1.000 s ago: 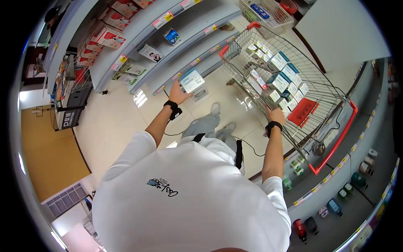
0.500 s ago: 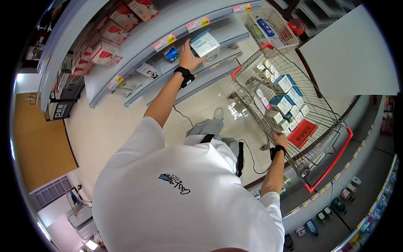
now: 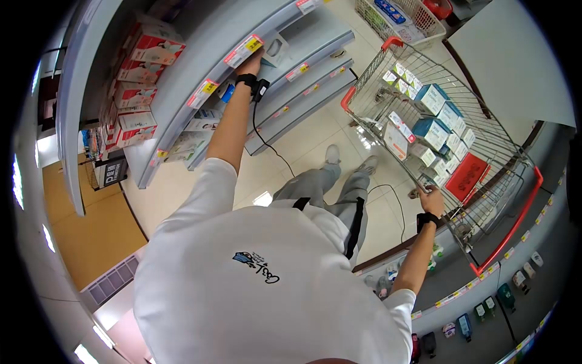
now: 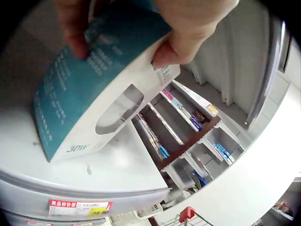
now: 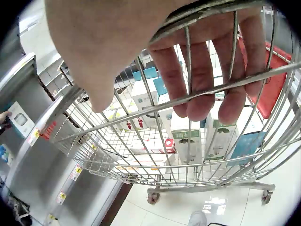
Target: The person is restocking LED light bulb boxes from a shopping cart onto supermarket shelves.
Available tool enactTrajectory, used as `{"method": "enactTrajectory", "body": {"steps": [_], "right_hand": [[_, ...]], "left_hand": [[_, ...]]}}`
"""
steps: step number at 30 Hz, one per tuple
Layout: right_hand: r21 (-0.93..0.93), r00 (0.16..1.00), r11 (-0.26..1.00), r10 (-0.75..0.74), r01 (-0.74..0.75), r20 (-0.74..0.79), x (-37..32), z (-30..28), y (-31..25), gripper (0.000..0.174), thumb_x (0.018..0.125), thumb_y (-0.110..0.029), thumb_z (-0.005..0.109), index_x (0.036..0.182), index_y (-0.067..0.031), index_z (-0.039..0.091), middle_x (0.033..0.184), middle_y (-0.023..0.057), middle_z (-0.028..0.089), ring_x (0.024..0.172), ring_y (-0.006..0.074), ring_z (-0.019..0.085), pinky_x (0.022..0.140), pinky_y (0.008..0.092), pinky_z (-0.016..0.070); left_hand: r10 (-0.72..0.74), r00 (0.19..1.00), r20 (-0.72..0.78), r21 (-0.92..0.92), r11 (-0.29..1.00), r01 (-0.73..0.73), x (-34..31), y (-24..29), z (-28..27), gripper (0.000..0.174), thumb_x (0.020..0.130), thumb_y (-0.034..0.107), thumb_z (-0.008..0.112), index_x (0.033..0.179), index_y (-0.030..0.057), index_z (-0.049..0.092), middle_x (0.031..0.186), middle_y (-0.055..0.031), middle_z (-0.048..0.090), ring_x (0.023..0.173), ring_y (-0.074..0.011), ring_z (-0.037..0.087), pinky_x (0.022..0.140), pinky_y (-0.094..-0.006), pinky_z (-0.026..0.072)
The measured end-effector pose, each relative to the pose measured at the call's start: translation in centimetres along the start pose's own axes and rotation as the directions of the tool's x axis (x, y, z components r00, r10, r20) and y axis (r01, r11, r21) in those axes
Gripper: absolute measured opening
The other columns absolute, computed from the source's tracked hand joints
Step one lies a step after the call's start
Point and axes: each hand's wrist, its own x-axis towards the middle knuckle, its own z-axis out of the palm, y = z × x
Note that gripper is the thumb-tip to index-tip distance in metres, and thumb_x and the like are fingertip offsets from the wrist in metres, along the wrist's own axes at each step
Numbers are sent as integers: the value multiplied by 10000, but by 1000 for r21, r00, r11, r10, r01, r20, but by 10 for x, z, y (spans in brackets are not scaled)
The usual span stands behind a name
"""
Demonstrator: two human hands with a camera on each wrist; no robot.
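My left hand (image 3: pixel 251 62) reaches into the shelf unit and grips a teal and white light bulb box (image 4: pixel 94 80) marked 30W, with an oval window. In the left wrist view the thumb presses the white side and fingers lie on the teal face. The box's lower edge is right at the white shelf surface (image 4: pixel 113 165). In the head view the upper shelf partly hides this hand. My right hand (image 3: pixel 431 202) holds the side rim of a wire shopping cart (image 3: pixel 507 224), its fingers (image 5: pixel 202 106) hooked over the inside.
Several bulb boxes (image 3: pixel 431 100) and other cartons fill part of the cart. Red and white boxes (image 3: pixel 145 54) stand on the upper shelf at left. A white basket (image 3: pixel 418 27) sits beyond the cart. Bottles (image 3: pixel 506 295) line the right shelf. A cable (image 3: pixel 267 144) hangs from the left wrist.
My left hand has lifted the bulb box from above the floor up and forward onto the shelf, under the upper ledge. My right hand keeps hold of the cart.
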Motion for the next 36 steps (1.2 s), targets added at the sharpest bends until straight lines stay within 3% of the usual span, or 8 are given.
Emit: {"method": "enactTrajectory", "body": {"steps": [13,17,19,21,23,25,30,36], "right_hand": [[-86,990,994,-84,75,-115,36,11,38,463,773,-546,668,1055,-180,662,759,91,677,781,319,654,641,433,495],[-48,962,990,-138,130,-236,43,32,53,554,759,-631,637,1095,-191,647,630,28,624,615,295,628,541,438,450],[-96,966,991,-117,98,-229,43,31,51,552,765,-622,638,1106,-188,642,619,23,616,591,286,615,529,437,436],[-90,970,991,-116,99,-215,46,29,53,566,768,-625,633,1118,-181,635,622,27,616,578,285,605,520,433,424],[-48,957,989,-150,143,-248,48,29,57,588,765,-631,633,1123,-165,631,619,34,611,569,281,599,512,428,417],[-32,951,988,-154,151,-269,46,27,57,558,787,-589,644,1125,-146,633,648,69,614,595,304,595,527,426,424],[-22,969,992,-124,122,-215,48,24,62,588,770,-609,648,1127,-143,635,657,49,627,605,299,611,547,425,442],[-32,970,991,-132,128,-202,48,21,61,575,763,-617,647,1121,-167,633,671,51,640,620,309,618,548,444,437]], "left_hand": [[292,882,-369,-1,949,-315,105,-109,9,587,784,395,687,1240,45,567,1301,-167,550,1224,-333,482,1047,-420,333],[8,909,-417,-205,973,-103,83,-72,20,539,693,129,735,1175,-37,558,1181,-170,612,1044,-272,605,900,-369,461],[-47,784,-619,-328,922,-204,45,-22,40,615,668,138,771,1206,-40,533,1180,-168,609,1041,-268,599,901,-357,463],[-55,893,-447,-308,947,-96,48,-17,44,750,647,203,831,1266,-37,481,1220,-179,584,1082,-277,578,931,-369,451],[-360,847,-391,-385,900,205,48,6,66,916,587,501,836,1213,-64,478,1214,-194,579,1092,-297,584,972,-386,440],[-585,645,-493,-346,811,471,45,50,77,985,565,589,816,1220,-71,492,1222,-193,584,1099,-291,585,972,-368,439],[-517,734,-441,-144,847,511,122,-14,74,1086,560,736,714,1184,-119,469,1141,-196,594,1047,-288,602,920,-353,474],[-578,648,-496,-258,811,526,63,46,77,1091,543,723,743,1179,-106,429,1149,-199,578,1031,-276,608,886,-336,497]]}}
